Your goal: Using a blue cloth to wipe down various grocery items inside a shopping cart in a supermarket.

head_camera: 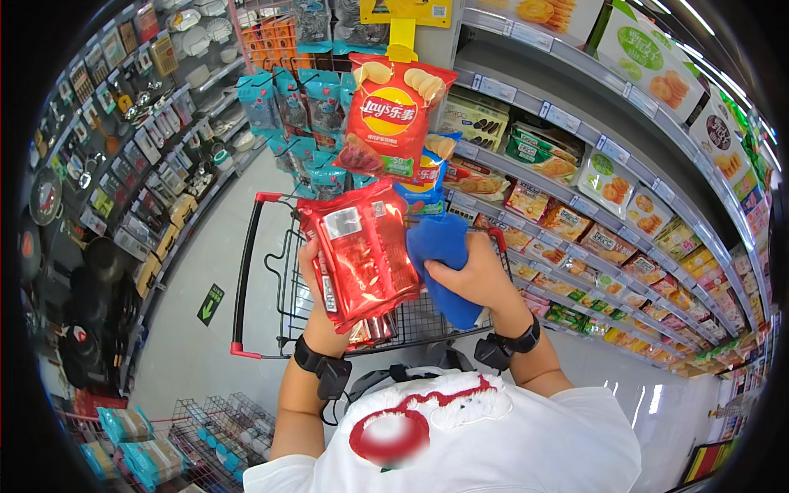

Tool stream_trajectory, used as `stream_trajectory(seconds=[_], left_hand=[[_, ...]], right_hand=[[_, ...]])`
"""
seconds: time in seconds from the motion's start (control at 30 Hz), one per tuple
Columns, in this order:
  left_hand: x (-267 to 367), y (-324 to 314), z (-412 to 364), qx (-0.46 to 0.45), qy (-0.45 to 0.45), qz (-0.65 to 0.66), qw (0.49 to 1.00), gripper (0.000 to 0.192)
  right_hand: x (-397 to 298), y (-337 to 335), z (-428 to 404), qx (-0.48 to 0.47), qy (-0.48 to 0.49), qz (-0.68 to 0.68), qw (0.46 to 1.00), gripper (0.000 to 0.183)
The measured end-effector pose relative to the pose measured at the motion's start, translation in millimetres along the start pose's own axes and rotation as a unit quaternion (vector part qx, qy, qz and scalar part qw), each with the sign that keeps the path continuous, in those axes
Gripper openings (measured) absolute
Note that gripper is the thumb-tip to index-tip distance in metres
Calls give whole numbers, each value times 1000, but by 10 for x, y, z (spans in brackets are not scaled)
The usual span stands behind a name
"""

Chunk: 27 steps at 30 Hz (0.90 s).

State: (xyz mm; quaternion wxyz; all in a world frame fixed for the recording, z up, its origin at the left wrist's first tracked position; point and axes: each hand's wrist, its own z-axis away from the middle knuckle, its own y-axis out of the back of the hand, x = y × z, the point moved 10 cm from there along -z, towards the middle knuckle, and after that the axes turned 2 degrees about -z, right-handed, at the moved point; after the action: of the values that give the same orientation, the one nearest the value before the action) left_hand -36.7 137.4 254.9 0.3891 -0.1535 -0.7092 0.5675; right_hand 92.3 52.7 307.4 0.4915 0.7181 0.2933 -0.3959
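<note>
A shiny red snack packet [363, 259] is in my left hand [314, 277], whose fingers go behind its left side. My right hand [471, 271] grips a blue cloth [441, 259], bunched beside the packet's right edge. Both are above a black wire shopping cart [286, 265] with red corner pieces. Inside the cart, partly hidden under the packet, lie some red packages [373, 330]. Beyond my hands a red Lay's chip bag [394, 117] hangs from a yellow clip, with a blue chip bag [428, 175] behind it.
Shelves of packaged biscuits [567, 222] line the right. Kitchen utensils hang on a rack [166, 123] at the left. Teal pouches [320, 105] hang beside the chip bags. A wire basket [209, 431] stands at the lower left. A green arrow sign [211, 304] marks the floor.
</note>
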Motion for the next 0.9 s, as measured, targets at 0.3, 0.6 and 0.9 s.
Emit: stream_trajectory(seconds=[0.3,0.6,0.9], left_hand=[[-163,-9,-99,83,-9,-191,978,63],[-199,438,-224,47,-131,-358,923,88],[295,-137,-57,48,-287,-528,798,68]], right_hand=[[-906,6,257,97,330,153,926,48],[-1059,-96,357,198,400,260,856,48],[-975,-187,347,143,402,227,875,49]])
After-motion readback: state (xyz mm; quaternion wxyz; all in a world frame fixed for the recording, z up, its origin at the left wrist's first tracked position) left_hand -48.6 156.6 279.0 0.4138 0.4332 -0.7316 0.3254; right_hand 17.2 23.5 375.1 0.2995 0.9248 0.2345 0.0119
